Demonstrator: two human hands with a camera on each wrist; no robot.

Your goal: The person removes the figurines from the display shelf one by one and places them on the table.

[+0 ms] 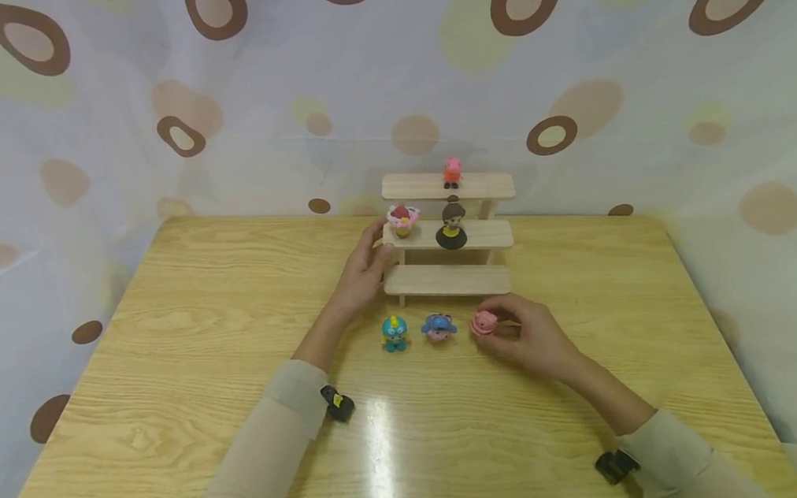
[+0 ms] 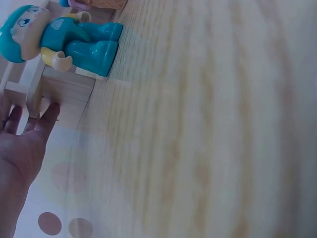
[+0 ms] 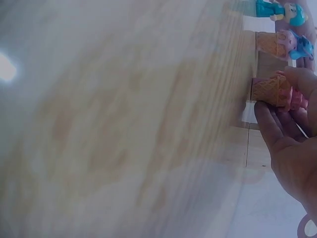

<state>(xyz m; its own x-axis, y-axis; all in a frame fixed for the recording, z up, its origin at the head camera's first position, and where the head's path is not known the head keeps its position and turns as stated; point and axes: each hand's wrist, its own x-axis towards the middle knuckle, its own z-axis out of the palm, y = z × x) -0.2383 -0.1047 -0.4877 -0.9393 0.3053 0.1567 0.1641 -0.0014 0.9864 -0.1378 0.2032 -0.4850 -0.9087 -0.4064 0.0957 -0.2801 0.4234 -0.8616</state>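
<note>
A three-tier wooden shelf [image 1: 447, 279] stands at the back middle of the table. My left hand [image 1: 365, 272] rests with straight fingers [image 2: 47, 116] against the shelf's left end [image 2: 62, 96]. In front of the shelf a teal figure [image 1: 395, 333] [image 2: 54, 37], a blue cone figure [image 1: 438, 327] [image 3: 282, 44] and a pink cone figure [image 1: 484, 324] [image 3: 271, 90] stand in a row on the table. My right hand [image 1: 512, 332] [image 3: 287, 134] pinches the pink cone figure where it stands.
A pink pig figure [image 1: 452, 171] stands on the top tier. The middle tier holds a pink cupcake figure [image 1: 403, 219] and a dark-haired figure [image 1: 451, 226]. A spotted curtain [image 1: 217, 122] hangs behind the wooden table [image 1: 200, 337].
</note>
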